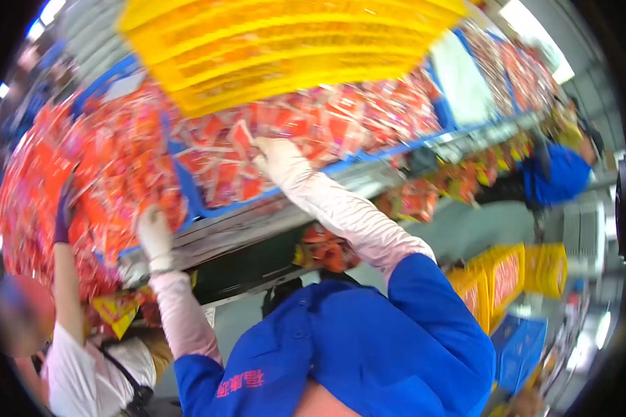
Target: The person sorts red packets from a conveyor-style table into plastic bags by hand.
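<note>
Wearing a white glove, my right hand (278, 158) pinches a small red-and-white packet (243, 135) over the middle blue bin (195, 189). Many more packets like it fill that bin. My left hand (154, 235), also gloved in white, is at the near edge of a big heap of red packets (118, 163) on the left. Its fingers look curled in among the packets, and I cannot tell what they hold.
A large yellow crate (292, 55) overhangs the bins. At the left, a co-worker's purple-gloved hand (64, 212) reaches into the heap. Red-and-yellow bags (327, 249) hang below the bench edge. Yellow crates (497, 278) and a blue crate (520, 354) stand at right, near another person (567, 174).
</note>
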Tool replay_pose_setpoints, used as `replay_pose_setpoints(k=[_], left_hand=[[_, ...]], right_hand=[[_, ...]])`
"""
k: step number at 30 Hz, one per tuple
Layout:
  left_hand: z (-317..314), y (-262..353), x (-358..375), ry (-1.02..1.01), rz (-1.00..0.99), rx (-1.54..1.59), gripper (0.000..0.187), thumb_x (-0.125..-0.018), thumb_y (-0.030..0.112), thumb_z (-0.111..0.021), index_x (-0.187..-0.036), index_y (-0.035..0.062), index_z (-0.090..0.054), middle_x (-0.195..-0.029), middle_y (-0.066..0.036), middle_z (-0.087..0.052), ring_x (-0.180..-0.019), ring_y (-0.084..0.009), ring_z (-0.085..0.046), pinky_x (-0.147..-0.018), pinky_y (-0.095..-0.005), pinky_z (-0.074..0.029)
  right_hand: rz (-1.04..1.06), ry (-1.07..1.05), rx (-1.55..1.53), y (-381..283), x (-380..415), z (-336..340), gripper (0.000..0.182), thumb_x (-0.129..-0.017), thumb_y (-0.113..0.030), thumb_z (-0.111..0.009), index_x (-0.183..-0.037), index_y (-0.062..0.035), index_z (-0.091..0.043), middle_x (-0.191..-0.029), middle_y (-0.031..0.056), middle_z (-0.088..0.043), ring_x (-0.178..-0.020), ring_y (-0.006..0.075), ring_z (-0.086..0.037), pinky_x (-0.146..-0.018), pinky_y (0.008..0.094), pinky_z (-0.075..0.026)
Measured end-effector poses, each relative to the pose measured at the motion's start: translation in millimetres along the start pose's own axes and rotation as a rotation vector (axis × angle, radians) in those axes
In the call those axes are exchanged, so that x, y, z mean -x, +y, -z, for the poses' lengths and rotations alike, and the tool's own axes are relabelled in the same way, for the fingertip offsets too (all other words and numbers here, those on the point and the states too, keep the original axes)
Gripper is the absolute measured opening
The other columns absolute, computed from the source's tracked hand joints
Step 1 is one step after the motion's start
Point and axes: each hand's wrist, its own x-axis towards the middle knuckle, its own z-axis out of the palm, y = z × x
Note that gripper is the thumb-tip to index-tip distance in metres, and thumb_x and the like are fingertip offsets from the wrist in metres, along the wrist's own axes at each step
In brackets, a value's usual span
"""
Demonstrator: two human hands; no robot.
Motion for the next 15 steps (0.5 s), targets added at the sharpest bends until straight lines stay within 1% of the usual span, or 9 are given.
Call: replay_pose_setpoints(k=[1,2,3,5,7,9,10,12,15], left_hand=[[-11,-23,-6,0.12,-0.169,0.03,0.014,-0.092,0.008,-0.057,-0.092,-0.0021,-0.067,-0.078,-0.014,-0.065,-0.073,-0.0277,-0.062,-0.072,-0.0397,-0.05],[-6,17,-3,0.155,-0.121,0.226,0.011,-0.093,0.004,-0.058,-0.089,-0.002,-0.066,-0.077,-0.007,-0.064,-0.073,-0.0161,-0.06,-0.068,-0.0318,-0.047],[-13,42,0,0.098,0.047,0.671,0.011,-0.092,-0.001,-0.057,-0.09,-0.0007,-0.068,-0.081,0.0,-0.064,-0.075,-0.009,-0.057,-0.067,-0.0259,-0.045],[-15,147,29,-0.131,0.193,0.989,0.012,-0.09,-0.004,-0.057,-0.09,-0.0007,-0.069,-0.088,0.001,-0.067,-0.078,-0.0069,-0.059,-0.07,-0.0221,-0.046],[-37,227,68,-0.458,0.053,0.961,0.015,-0.087,-0.006,-0.057,-0.092,-0.0021,-0.069,-0.093,-0.001,-0.07,-0.084,-0.0103,-0.062,-0.079,-0.0239,-0.05],[-82,296,116,-0.733,-0.131,1.066,0.017,-0.079,-0.005,-0.066,-0.094,0.0017,-0.07,-0.102,-0.008,-0.073,-0.1,-0.0207,-0.066,-0.103,-0.0376,-0.045],[-110,322,128,-0.673,-0.564,0.941,0.015,-0.079,0.0,-0.07,-0.093,0.0056,-0.069,-0.106,-0.009,-0.072,-0.103,-0.0255,-0.066,-0.106,-0.0422,-0.043],[-166,365,155,-0.588,-0.904,0.707,0.013,-0.081,0.011,-0.071,-0.094,0.0092,-0.07,-0.104,-0.008,-0.072,-0.098,-0.0277,-0.066,-0.103,-0.0447,-0.045],[-251,365,188,-0.544,-1.106,0.161,0.021,-0.082,0.02,-0.069,-0.099,0.0061,-0.072,-0.099,-0.013,-0.07,-0.094,-0.0291,-0.067,-0.1,-0.0435,-0.047]], right_hand=[[-0.056,0.071,-0.236,11,22,11,0.029,-0.09,-0.019,-0.067,-0.116,-0.0062,-0.069,-0.089,0.0167,-0.074,-0.087,0.0313,-0.072,-0.078,0.043,-0.055],[-0.238,-0.035,-0.505,17,45,32,0.038,-0.096,-0.023,-0.064,-0.13,-0.0056,-0.063,-0.102,0.0124,-0.074,-0.093,0.0253,-0.071,-0.086,0.0393,-0.054],[-0.28,-0.002,-0.492,28,74,49,0.038,-0.096,-0.023,-0.064,-0.13,-0.0056,-0.063,-0.102,0.0124,-0.074,-0.093,0.0253,-0.071,-0.086,0.0393,-0.054],[-0.489,0.303,-1.017,49,132,88,0.041,-0.094,-0.018,-0.063,-0.132,-0.0017,-0.061,-0.112,0.0073,-0.071,-0.098,0.0178,-0.065,-0.091,0.0335,-0.05],[-0.405,0.41,-1.404,67,169,144,0.036,-0.095,-0.018,-0.064,-0.129,-0.0034,-0.063,-0.125,0.0041,-0.066,-0.109,0.0168,-0.063,-0.099,0.0328,-0.047],[-0.283,0.429,-1.178,88,211,202,0.034,-0.096,-0.015,-0.064,-0.129,-0.0044,-0.063,-0.121,0.0049,-0.069,-0.107,0.0147,-0.064,-0.099,0.0327,-0.048],[-0.293,0.429,-1.065,97,227,225,0.033,-0.096,-0.012,-0.062,-0.127,-0.004,-0.064,-0.117,0.0041,-0.07,-0.105,0.0139,-0.065,-0.098,0.0318,-0.049],[-0.3,0.418,-0.965,111,245,243,0.031,-0.095,-0.008,-0.061,-0.126,-0.0036,-0.064,-0.114,0.0033,-0.071,-0.103,0.013,-0.066,-0.098,0.031,-0.049],[-0.468,0.045,-0.687,127,254,239,0.035,-0.09,0.002,-0.056,-0.121,-0.0052,-0.068,-0.103,0.0039,-0.073,-0.098,0.0123,-0.067,-0.089,0.0306,-0.054]])
